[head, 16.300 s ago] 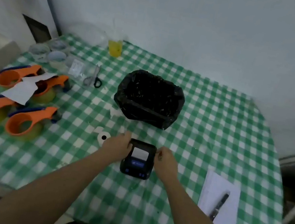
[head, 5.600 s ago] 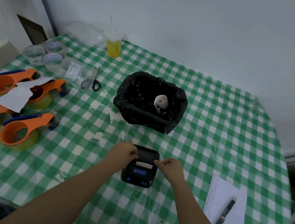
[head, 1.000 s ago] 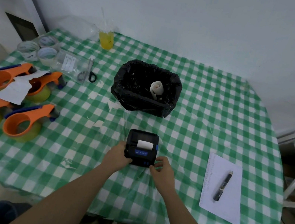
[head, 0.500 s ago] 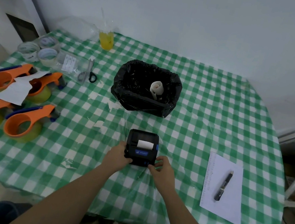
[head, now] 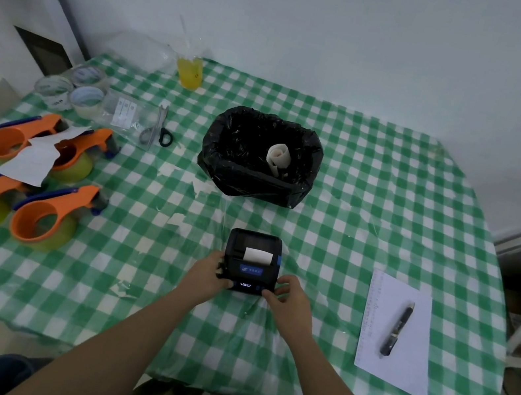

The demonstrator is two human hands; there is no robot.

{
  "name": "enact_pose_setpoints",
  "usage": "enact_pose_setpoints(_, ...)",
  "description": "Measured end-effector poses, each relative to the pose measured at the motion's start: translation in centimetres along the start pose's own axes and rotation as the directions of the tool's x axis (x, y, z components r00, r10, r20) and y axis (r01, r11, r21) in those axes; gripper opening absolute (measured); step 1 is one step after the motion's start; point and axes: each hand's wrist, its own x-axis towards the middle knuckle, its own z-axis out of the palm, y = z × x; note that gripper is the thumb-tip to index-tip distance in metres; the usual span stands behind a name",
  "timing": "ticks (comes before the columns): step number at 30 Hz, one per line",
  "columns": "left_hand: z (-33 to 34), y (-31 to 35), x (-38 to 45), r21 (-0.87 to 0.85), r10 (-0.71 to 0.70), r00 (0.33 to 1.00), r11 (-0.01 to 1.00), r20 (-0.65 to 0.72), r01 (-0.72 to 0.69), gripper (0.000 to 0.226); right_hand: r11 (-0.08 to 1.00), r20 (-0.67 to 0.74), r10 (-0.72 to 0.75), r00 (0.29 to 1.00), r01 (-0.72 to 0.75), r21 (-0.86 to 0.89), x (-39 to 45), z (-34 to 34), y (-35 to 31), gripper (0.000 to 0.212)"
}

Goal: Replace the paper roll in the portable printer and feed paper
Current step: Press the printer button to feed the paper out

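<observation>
Your left hand [head: 206,275] and right hand [head: 289,301] clasp the near corners of the portable printer [head: 252,261], which sits on the counter [head: 353,213] between them. It looks small, rigid and light, so brace its sides. Just beyond your fingertips, the paper tab [head: 257,255] looks thin and tearable; pinch it gently.

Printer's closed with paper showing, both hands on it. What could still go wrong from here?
1. Only a short paper tab shows at the slot of the printer; if it sits skewed, the feed could jam.
2. The left hand and right hand hold only the near corners, so a button press might slide the printer on the glossy tablecloth.
3. The bin stands just beyond the slot; a long feed could run into it.
</observation>
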Motion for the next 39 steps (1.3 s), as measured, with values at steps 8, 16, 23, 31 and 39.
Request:
enact_pose_setpoints(8,-0.4,0.3,-0.6,0.02,0.008,0.999,1.0,-0.046,-0.007,0.052,1.0,-0.007,0.007,1.0,-0.007,0.002,0.2,0.1,-0.2,0.028)
enact_pose_setpoints(16,-0.4,0.2,-1.0,0.02,0.024,0.997,1.0,-0.079,-0.023,0.044,1.0,-0.007,0.016,1.0,-0.016,0.025,0.1,0.1,-0.4,0.025)
enact_pose_setpoints(23,-0.5,0.0,-1.3,0.028,0.026,0.996,0.999,-0.082,-0.023,0.044,0.999,0.0,0.032,0.999,-0.032,0.025,0.2,0.0,-0.6,0.03)
enact_pose_setpoints(31,-0.6,0.2,-1.4,0.039,0.02,0.996,0.999,-0.087,-0.017,0.044,0.999,0.003,0.033,0.999,-0.033,0.009,0.3,0.1,-0.6,0.028)
enact_pose_setpoints(39,-0.5,0.1,-1.4,0.051,0.031,0.994,0.998,-0.108,-0.025,0.042,0.999,0.001,0.03,1.0,-0.03,-0.025,0.4,0.1,-0.6,0.025)
